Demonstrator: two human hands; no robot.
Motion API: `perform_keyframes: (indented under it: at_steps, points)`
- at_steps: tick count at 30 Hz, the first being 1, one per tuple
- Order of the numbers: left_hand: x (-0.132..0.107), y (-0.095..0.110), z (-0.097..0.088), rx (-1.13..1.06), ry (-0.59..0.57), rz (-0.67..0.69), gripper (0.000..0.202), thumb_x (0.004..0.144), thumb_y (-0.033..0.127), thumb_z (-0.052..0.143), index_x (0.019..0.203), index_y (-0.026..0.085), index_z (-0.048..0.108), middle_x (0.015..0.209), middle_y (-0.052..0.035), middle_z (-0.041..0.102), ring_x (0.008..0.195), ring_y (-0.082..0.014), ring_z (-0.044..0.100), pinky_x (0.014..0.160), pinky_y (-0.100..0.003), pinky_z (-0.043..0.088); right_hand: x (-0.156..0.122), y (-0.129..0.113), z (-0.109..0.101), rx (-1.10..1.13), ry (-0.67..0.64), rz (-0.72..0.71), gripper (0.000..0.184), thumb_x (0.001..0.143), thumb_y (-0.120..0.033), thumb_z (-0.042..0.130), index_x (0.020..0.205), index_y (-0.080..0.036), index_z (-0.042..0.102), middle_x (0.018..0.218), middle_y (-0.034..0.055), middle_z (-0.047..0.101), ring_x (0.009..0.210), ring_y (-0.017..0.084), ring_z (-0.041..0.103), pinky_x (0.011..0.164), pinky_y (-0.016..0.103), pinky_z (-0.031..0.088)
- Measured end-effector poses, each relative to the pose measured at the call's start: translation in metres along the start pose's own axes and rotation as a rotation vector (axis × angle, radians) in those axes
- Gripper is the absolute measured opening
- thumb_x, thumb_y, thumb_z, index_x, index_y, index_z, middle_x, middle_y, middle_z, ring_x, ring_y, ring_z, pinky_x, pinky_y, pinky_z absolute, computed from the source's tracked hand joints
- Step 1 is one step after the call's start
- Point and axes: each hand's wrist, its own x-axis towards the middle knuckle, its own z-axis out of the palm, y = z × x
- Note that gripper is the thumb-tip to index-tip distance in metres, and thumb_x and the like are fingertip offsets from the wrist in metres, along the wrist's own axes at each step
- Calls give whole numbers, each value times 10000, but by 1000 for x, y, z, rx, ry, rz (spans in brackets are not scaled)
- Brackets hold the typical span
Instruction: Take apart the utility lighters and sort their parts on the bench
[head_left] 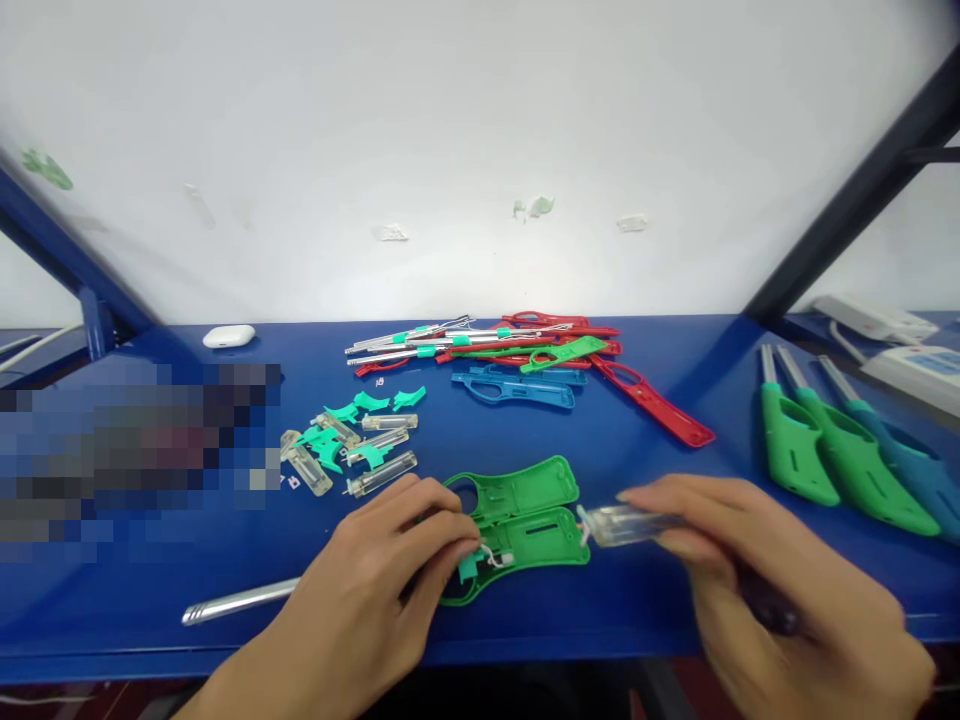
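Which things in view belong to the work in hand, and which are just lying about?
Belonging to the work:
green shell halves, at the left hand
clear tank, in the right hand
silver tube
probably turquoise pieces, spare tanks, spare tubes, red shells, blue shells, assembled lighters

Apparently just lying about:
white case
white plastic unit

No legible text, labels or numbers anywhere.

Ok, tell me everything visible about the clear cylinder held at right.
The clear cylinder looks like transparent plastic, with a pale fitting at its left end. It is held sideways by the right grip, which hides its right end. The fitting overlaps the nearer green shell half in view; whether they touch, I can't tell.
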Motion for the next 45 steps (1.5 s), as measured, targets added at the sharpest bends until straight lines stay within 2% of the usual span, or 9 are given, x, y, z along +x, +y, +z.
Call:
perform_keyframes:
  at_steps: [8,14,21,24,27,31,35,40,45]
  points:
    - [-2,11,-1,243,121,104,297,1079,202,570,1372,201,618,1161,-70,727,1029,-194,679,1031,-377,528,-15,1,6,-102,-130,-97,289,1118,-187,535,1287,-314,731,1179,-46,792,804,102,791,702,182,598]
    - [6,7,-14,8,251,75,76,1016,168,688,1081,201,709,960,-14,746,844,-123,696,842,-246,581,18,-13,21,88,-212,-171,295,1096,-170,541,1279,-299,732,1155,-24,794,813,127,794,698,186,614]
    - [8,-11,-65,-112,189,-68,177,978,84,689,914,217,787,869,5,775,763,-129,711,687,-223,571,83,-39,40,225,-269,-384,291,1100,-115,504,1193,-267,734,1089,-25,793,717,86,751,586,173,535]
    - [4,-27,-83,-7,128,-136,166,1013,177,671,919,222,801,888,-4,789,796,-150,719,695,-243,580,107,-40,57,298,-377,-350,264,1059,-95,578,1142,-260,766,1095,-9,794,841,130,767,695,210,566]
    - [-1,-51,-91,265,166,-195,217,1061,248,598,1019,207,807,965,-33,783,870,-178,702,775,-296,577,127,-35,85,311,-421,-281,138,991,-129,737,1071,-226,795,1018,-2,806,879,169,763,772,268,578]
    - [-7,-76,-91,430,129,-216,308,1067,198,511,1188,191,794,1012,-73,758,936,-231,652,806,-365,552,139,-30,126,252,-472,-275,96,977,-173,787,1055,-217,822,996,13,828,874,200,779,747,302,574]
    - [-10,-81,-89,504,68,-201,304,1058,194,524,1145,218,814,972,-66,751,890,-226,617,754,-344,528,134,-32,149,203,-569,-330,118,966,-220,813,1082,-237,831,1035,12,836,907,222,794,736,303,568]
    - [-10,-83,-90,546,67,-185,285,1073,293,558,1118,172,813,971,-86,762,897,-236,631,750,-351,529,131,-31,137,127,-587,-353,162,984,-201,765,1138,-228,807,1095,39,823,936,229,785,702,289,533]
    - [-10,-79,-88,528,100,-145,304,1087,283,516,1091,200,808,967,-83,759,903,-231,646,775,-347,541,121,-28,78,50,-625,-368,178,951,-93,693,984,-236,793,891,3,797,744,175,753,633,257,507]
